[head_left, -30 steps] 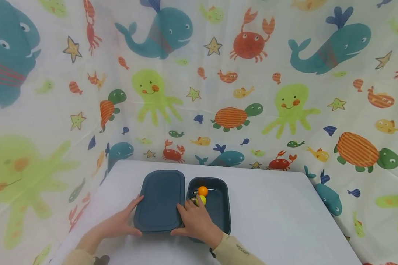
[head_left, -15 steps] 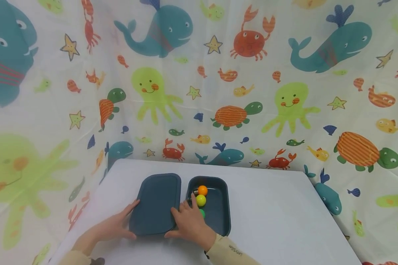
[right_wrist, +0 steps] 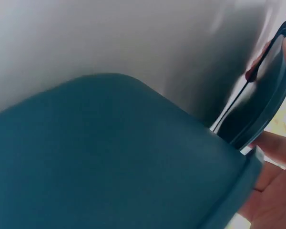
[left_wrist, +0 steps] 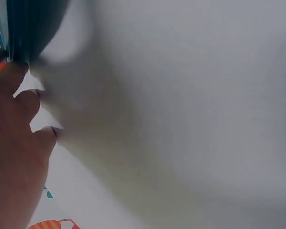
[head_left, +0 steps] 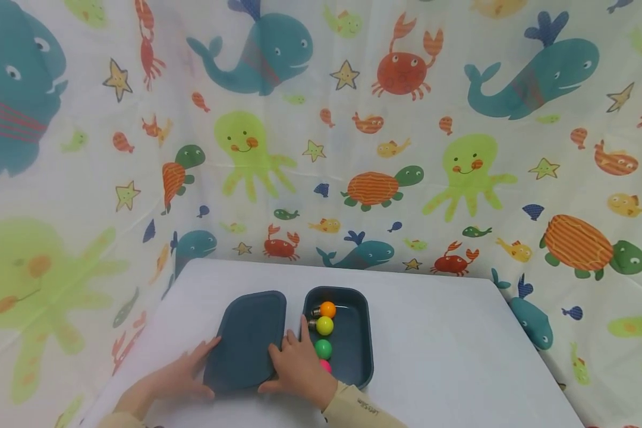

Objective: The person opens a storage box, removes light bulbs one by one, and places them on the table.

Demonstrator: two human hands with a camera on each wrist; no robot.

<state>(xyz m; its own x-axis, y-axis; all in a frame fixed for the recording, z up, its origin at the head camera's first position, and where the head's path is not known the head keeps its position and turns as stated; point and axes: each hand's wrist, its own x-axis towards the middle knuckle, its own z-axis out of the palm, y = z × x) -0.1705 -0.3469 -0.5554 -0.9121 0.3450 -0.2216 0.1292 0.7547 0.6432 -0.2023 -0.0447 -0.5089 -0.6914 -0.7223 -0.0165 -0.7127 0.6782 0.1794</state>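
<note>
Both arms (head_left: 135,399) come in low on my head feed, angling toward each other. Left hand (head_left: 184,374): reaching inward, thumb (head_left: 204,391) parted from its fingers, gripping. Right hand (head_left: 298,365): turned inward, back toward me, gripping too, one finger (head_left: 304,330) stretched forward. Hands apart, roughly level.

Matt plast. lid (head_left: 246,342), smth plast. tray (head_left: 351,339)
</note>
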